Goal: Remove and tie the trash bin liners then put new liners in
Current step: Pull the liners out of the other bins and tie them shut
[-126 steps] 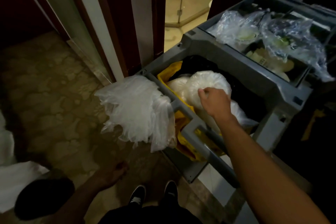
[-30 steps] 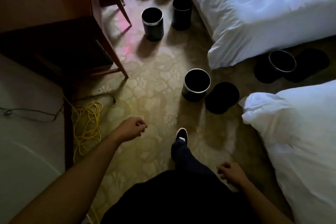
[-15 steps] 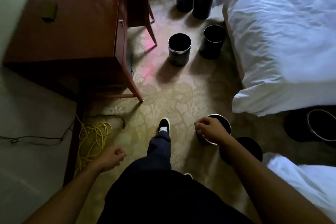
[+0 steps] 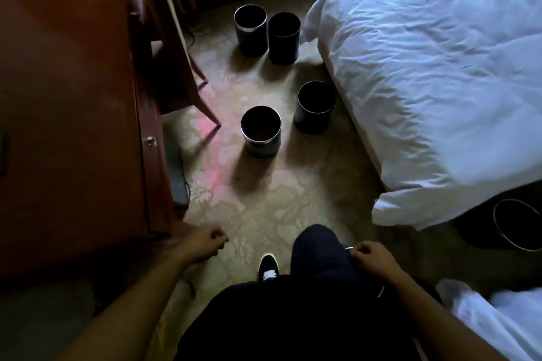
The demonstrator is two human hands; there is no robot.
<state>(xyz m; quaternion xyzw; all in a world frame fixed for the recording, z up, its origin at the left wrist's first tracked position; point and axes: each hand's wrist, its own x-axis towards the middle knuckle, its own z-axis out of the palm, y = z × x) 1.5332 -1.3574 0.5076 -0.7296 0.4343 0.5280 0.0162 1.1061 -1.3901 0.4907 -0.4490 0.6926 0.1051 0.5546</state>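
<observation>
Hanging loosely curled, empty: left hand, right hand; four bins between desk and bed.

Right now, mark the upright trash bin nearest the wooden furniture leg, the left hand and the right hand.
trash bin (image 4: 260, 132): head view, dark inside of its open mouth.
left hand (image 4: 205, 243): head view, back of the hand.
right hand (image 4: 374, 256): head view, back of the hand.
</observation>
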